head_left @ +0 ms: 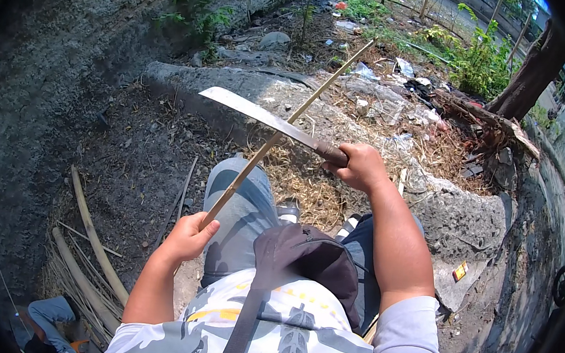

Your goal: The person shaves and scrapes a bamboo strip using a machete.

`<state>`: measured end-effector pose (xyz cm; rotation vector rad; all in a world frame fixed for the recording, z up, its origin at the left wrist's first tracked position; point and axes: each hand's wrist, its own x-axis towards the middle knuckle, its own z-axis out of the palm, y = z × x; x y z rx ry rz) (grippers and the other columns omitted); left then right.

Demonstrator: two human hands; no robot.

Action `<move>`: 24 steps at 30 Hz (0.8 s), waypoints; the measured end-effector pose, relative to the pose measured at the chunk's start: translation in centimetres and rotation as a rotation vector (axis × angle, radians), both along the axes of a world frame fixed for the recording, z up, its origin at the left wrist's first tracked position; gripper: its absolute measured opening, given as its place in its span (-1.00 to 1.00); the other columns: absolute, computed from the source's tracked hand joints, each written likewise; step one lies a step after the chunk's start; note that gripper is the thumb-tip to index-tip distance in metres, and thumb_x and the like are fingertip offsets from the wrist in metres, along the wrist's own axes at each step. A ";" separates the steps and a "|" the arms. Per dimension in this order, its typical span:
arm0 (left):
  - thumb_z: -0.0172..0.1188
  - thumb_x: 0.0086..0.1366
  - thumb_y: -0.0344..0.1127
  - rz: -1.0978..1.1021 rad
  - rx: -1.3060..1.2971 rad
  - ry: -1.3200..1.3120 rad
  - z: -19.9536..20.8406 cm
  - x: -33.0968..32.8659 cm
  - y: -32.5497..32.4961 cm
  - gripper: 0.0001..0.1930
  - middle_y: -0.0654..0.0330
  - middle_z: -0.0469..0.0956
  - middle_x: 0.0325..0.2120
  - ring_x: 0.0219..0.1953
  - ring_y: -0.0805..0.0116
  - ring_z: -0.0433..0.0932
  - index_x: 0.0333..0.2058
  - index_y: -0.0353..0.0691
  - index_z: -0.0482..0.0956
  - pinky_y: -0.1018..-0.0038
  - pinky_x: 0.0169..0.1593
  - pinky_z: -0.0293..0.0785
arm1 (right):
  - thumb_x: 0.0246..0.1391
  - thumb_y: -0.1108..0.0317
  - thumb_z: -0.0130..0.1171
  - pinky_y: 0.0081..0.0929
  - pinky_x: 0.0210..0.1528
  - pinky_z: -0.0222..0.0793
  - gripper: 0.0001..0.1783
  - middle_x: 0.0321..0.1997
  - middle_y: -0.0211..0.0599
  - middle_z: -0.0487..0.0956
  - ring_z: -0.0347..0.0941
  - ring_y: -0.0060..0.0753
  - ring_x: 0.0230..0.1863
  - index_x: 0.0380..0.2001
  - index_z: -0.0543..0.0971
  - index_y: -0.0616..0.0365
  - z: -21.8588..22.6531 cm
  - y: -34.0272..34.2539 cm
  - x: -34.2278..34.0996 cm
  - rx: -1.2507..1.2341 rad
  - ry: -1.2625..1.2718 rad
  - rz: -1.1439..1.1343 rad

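My left hand (188, 237) is closed round the near end of a thin split bamboo strip (327, 85), which slants up and away to the right in front of my knees. In my right hand (362, 168) is the dark handle of a machete (248, 108). Its long, pale metal blade points left and crosses the bamboo strip around the strip's middle. Blade and strip look to be touching there, though I cannot tell whether the edge has cut in. Both of my hands are clear of each other, the right one farther forward.
Long bamboo pieces (93, 227) and thin strips lie on the dirt at my left. A rough concrete slab (453, 222) with straw and litter stretches ahead. A tree trunk (533, 74) stands far right, a wall (59, 42) at left. Another person's leg (51, 321) shows lower left.
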<state>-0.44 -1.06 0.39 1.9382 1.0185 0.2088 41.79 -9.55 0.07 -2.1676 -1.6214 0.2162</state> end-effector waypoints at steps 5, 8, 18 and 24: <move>-0.01 0.51 0.15 0.049 -0.111 -0.092 -1.8 -1.3 0.2 -0.46 0.32 0.45 -0.57 -0.48 0.52 0.34 -0.32 -0.28 0.55 0.47 -0.39 0.33 | -0.15 0.07 0.49 -0.06 -0.08 0.50 -0.56 -0.33 -0.14 0.65 0.60 0.04 -0.18 -0.24 0.61 0.02 -0.9 0.3 -0.7 0.060 -0.098 0.153; -0.01 0.51 0.16 0.033 -0.069 -0.039 -1.6 -1.3 0.0 -0.45 0.31 0.44 -0.59 -0.48 0.52 0.33 -0.33 -0.29 0.55 0.46 -0.39 0.33 | -0.16 0.04 0.50 -0.09 -0.01 0.43 -0.57 -0.36 -0.17 0.65 0.61 -0.03 -0.15 -0.31 0.57 0.02 -0.5 0.5 -0.4 0.011 -0.142 0.175; -0.01 0.52 0.12 0.008 0.055 0.006 0.5 0.6 -0.1 -0.47 0.25 0.46 -0.60 -0.49 0.45 0.40 -0.34 -0.29 0.56 0.41 -0.38 0.38 | -0.14 0.08 0.47 -0.17 0.03 0.39 -0.60 -0.42 -0.22 0.65 0.63 -0.07 -0.25 -0.32 0.52 0.00 -1.3 0.7 -1.2 0.142 -0.252 0.146; -0.03 0.54 0.00 -0.053 0.163 0.012 -0.4 0.0 -0.3 -0.54 0.11 0.51 -0.60 -0.52 0.28 0.47 -0.35 -0.30 0.58 0.33 -0.37 0.42 | -0.20 0.28 0.33 -0.18 0.01 0.42 -0.80 -0.43 -0.29 0.64 0.61 -0.11 -0.29 -0.43 0.56 -0.02 -1.5 0.5 -0.1 0.217 -0.390 0.082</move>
